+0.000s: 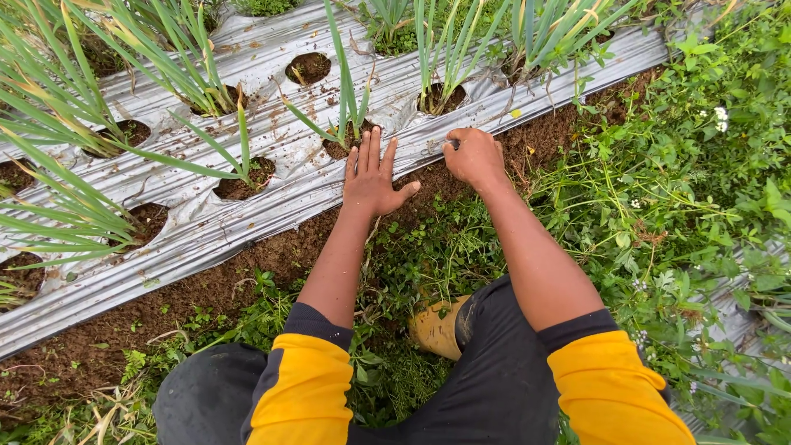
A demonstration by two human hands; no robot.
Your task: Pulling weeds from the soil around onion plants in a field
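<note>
My left hand (372, 180) lies flat with its fingers spread on the silver plastic mulch sheet (272, 156), just below a planting hole with a green onion plant (350, 99). My right hand (475, 156) is curled shut at the sheet's lower edge, fingers pinched on something small that I cannot make out. Both arms reach forward out of yellow-and-black sleeves. The sheet covers a raised bed and has round holes of brown soil, several with long green leaves growing from them.
Bare brown soil (206, 288) runs along the sheet's edge. Dense green weeds (692, 189) with small white flowers fill the right side and the ground under my arms. A muddy yellow boot (437, 328) shows between my dark trouser legs.
</note>
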